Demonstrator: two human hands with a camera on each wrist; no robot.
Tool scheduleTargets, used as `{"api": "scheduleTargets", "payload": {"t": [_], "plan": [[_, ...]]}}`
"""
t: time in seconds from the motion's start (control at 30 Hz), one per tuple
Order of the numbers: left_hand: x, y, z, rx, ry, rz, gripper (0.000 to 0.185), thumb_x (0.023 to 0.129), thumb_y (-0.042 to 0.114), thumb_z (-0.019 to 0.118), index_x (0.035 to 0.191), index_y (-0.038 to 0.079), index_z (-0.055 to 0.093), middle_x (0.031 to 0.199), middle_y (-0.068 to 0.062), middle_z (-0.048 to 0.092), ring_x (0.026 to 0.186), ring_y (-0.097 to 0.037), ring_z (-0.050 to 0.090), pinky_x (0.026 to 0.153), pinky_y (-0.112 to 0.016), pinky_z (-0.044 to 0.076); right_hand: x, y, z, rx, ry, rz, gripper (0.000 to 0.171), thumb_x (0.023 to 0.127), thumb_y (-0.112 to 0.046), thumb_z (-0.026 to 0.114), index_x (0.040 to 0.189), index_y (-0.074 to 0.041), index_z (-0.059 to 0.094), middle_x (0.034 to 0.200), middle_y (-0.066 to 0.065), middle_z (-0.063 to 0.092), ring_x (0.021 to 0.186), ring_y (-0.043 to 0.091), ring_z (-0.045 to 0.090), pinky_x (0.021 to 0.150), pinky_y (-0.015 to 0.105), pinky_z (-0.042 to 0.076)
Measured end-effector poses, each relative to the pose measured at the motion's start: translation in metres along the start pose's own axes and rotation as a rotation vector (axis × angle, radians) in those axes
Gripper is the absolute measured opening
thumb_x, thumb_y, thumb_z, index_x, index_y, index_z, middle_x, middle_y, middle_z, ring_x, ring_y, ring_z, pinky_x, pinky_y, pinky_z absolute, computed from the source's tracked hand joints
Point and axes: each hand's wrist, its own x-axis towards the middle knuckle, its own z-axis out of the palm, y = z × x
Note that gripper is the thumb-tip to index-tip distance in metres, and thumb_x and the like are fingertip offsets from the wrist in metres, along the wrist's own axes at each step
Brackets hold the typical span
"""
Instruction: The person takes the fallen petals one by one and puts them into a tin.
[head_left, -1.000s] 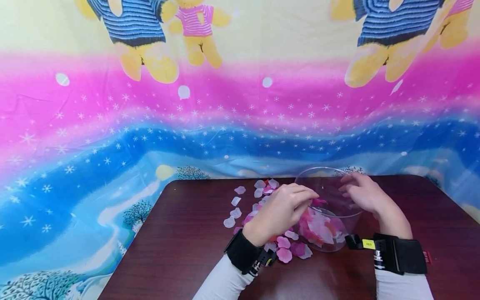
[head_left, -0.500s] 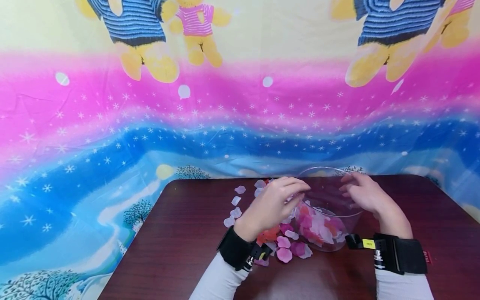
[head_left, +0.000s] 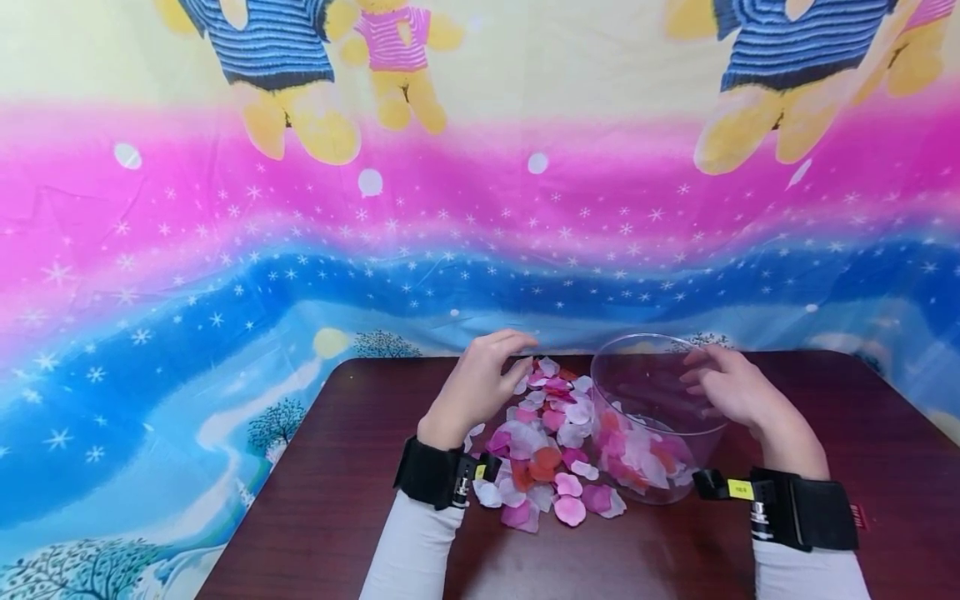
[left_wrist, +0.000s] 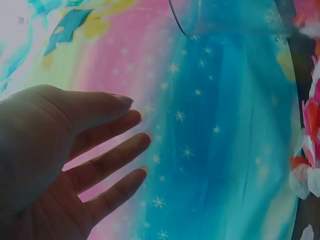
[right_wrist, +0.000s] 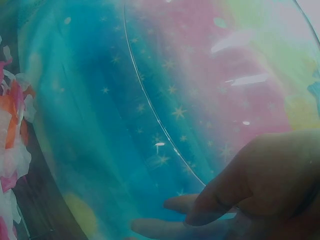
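A clear plastic bucket (head_left: 703, 454) stands on the table with pink, white and red artificial petals (head_left: 637, 454) in its lower part. My right hand (head_left: 738, 392) holds its rim on the right side; in the right wrist view the thumb and fingers (right_wrist: 192, 217) lie on either side of the rim. Left of the bucket, a heap of loose petals (head_left: 551, 417) spreads over the wood. Over the heap's left side is my left hand (head_left: 472, 379), raised with nothing in it. The left wrist view shows its fingers (left_wrist: 110, 160) apart and loosely bent.
The dark wooden table (head_left: 360, 500) has its far edge just behind the bucket. A printed cloth (head_left: 480, 208) with bears and snowflakes hangs behind it. Both wrists wear black straps (head_left: 431, 473) with small devices.
My left hand has moved left from the bucket's rim to above the petal heap, its fingers now empty. A pink petal near its fingertips has gone from view. The right hand stays at the rim.
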Motion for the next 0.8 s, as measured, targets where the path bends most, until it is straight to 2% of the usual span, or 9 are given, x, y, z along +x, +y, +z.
{"api": "scheduleTargets", "payload": {"t": [0.2, 0.33, 0.43, 0.5, 0.63, 0.8], "plan": [[0.0, -0.006, 0.011, 0.053, -0.074, -0.026, 0.022, 0.098, 0.005, 0.068, 0.119, 0.008, 0.074, 0.119, -0.005, 0.072, 0.111, -0.018, 0.068, 0.093, -0.031, 0.055, -0.001, 0.001, -0.001, 0.001, -0.002, 0.009, 0.043, 0.105, -0.004, 0.031, 0.143, 0.015, 0.034, 0.134, 0.041, 0.051, 0.12, 0.054, 0.055, 0.082, 0.05, 0.059], [0.001, -0.009, 0.031, 0.12, -0.218, -0.061, 0.022, 0.097, 0.008, 0.07, 0.119, 0.009, 0.074, 0.117, -0.004, 0.073, 0.113, -0.018, 0.067, 0.097, -0.03, 0.052, 0.0, 0.001, 0.0, 0.003, -0.004, 0.01, 0.042, 0.105, -0.005, 0.031, 0.143, 0.015, 0.034, 0.134, 0.041, 0.051, 0.121, 0.054, 0.055, 0.083, 0.05, 0.059], [-0.001, -0.011, 0.048, 0.163, -0.33, -0.081, 0.024, 0.095, 0.011, 0.073, 0.119, 0.01, 0.074, 0.114, -0.003, 0.074, 0.108, -0.017, 0.067, 0.093, -0.027, 0.053, -0.001, 0.002, 0.001, 0.011, -0.006, 0.012, 0.042, 0.105, -0.005, 0.03, 0.143, 0.015, 0.034, 0.134, 0.041, 0.051, 0.121, 0.055, 0.055, 0.083, 0.051, 0.059], [-0.002, -0.011, 0.057, 0.188, -0.376, -0.09, 0.024, 0.094, 0.012, 0.075, 0.118, 0.011, 0.075, 0.112, -0.002, 0.074, 0.103, -0.015, 0.067, 0.089, -0.025, 0.054, -0.001, 0.002, 0.002, 0.012, -0.007, 0.013, 0.042, 0.106, -0.006, 0.03, 0.142, 0.015, 0.034, 0.134, 0.041, 0.051, 0.121, 0.054, 0.055, 0.083, 0.051, 0.059], [-0.005, -0.013, 0.073, 0.215, -0.405, -0.111, 0.023, 0.092, 0.012, 0.077, 0.115, 0.011, 0.077, 0.11, -0.002, 0.075, 0.095, -0.012, 0.066, 0.085, -0.024, 0.055, -0.001, 0.001, 0.002, 0.008, -0.006, 0.013, 0.042, 0.106, -0.007, 0.03, 0.142, 0.014, 0.035, 0.134, 0.04, 0.052, 0.121, 0.054, 0.055, 0.083, 0.051, 0.059], [-0.009, -0.016, 0.088, 0.259, -0.438, -0.17, 0.024, 0.091, 0.016, 0.079, 0.115, 0.013, 0.077, 0.109, -0.001, 0.074, 0.098, -0.013, 0.066, 0.087, -0.026, 0.056, -0.002, 0.0, 0.0, 0.002, -0.002, 0.012, 0.042, 0.107, -0.008, 0.03, 0.142, 0.014, 0.035, 0.134, 0.04, 0.052, 0.121, 0.054, 0.055, 0.083, 0.051, 0.059]]}}
